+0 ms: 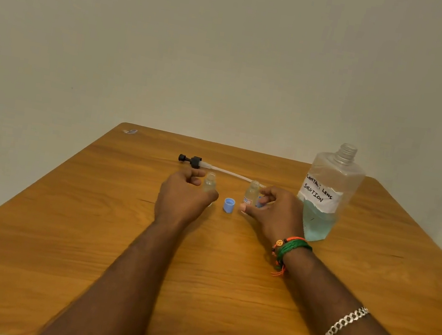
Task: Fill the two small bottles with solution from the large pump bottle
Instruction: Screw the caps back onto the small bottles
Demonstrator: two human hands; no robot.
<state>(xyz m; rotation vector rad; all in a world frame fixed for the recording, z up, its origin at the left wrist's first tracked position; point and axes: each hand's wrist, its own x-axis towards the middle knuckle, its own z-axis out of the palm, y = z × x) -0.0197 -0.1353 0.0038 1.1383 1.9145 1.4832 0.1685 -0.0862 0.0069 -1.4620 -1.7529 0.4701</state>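
Both forearms reach forward, left hand [183, 194] and right hand [276, 209] with fingers loosely curled

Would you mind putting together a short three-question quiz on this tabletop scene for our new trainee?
1. True or false: the pump is screwed onto the large bottle.
2. Multiple choice: the loose blue cap on the table lies (A) behind the large bottle, (B) between the two small bottles, (C) on the pump.
3. Short answer: which hand is nearer the large bottle?

Key
1. False: the pump lies on the table with its tube, and the large bottle's neck is open.
2. B: between the left small bottle and the right small bottle.
3. The right hand; the left hand is farther off.
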